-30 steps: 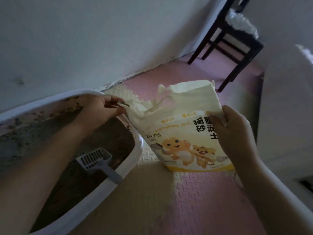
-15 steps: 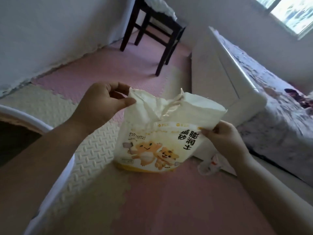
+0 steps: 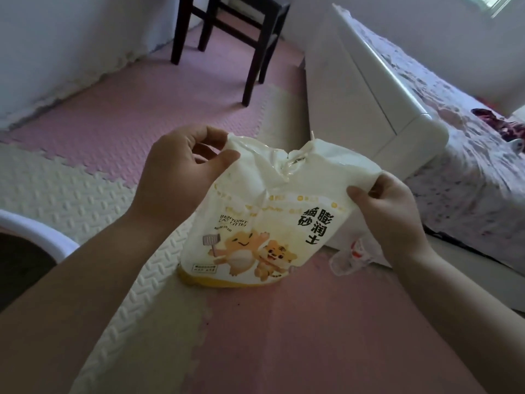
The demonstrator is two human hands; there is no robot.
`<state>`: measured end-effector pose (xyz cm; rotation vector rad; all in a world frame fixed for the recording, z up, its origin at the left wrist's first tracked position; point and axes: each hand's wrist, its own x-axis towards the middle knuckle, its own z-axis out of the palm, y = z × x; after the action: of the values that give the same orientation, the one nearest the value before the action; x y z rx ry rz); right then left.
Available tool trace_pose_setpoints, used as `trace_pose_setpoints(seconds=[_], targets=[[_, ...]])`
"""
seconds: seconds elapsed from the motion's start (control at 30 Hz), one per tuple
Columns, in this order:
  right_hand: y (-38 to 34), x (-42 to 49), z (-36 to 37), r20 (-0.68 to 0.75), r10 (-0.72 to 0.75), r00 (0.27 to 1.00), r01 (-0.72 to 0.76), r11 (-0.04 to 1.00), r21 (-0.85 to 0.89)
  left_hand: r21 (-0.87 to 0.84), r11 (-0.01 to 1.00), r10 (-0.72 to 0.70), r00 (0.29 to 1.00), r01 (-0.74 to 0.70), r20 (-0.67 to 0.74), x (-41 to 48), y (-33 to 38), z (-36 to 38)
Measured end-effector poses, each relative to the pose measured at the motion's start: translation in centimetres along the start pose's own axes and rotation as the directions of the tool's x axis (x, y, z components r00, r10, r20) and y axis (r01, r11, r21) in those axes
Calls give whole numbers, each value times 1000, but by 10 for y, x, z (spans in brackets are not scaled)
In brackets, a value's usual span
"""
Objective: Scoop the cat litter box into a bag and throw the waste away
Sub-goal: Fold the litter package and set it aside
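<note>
Bag (image 3: 255,223) upright between both hands: left grip (image 3: 181,177) pinches its top-left corner, thumb across the front, and right grip (image 3: 389,211) is clamped on the top-right edge, with the mouth crumpled between them. Print below the grips reads "BENTONIT CAT LITTE", with 猫砂 and 膨润土 in black nearer the right grip, above two orange cartoon animals. Litter box (image 3: 42,237) rim shows well outside the left grip, beside that forearm.
</note>
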<state>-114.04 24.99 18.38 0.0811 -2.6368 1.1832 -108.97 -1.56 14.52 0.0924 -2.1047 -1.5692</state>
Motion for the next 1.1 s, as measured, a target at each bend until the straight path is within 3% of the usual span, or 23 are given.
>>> trace_pose_setpoints(seconds=[0.23, 0.47, 0.57, 0.77, 0.93, 1.1], targets=[[-10, -3, 35, -157, -46, 987, 44, 999, -11, 72, 988, -137, 990, 139, -34, 22, 3, 2], [-42, -23, 24, -147, 267, 952, -237, 951, 197, 241, 897, -356, 929, 370, -101, 11, 44, -25], [-84, -22, -11, -67, 321, 945, -295, 921, 254, 304, 864, -396, 914, 402, -84, 15, 90, -61], [-250, 39, -142, 56, 154, 986, -164, 953, 254, 418, 861, -259, 957, 289, -130, 88, 285, -136], [-424, 133, -302, 87, -10, 996, -17, 953, 303, 499, 858, -28, 980, 126, -199, 190, 524, -209], [-589, 214, -447, 70, -298, 952, 248, 886, 392, 589, 807, 196, 959, -40, -204, 275, 750, -263]])
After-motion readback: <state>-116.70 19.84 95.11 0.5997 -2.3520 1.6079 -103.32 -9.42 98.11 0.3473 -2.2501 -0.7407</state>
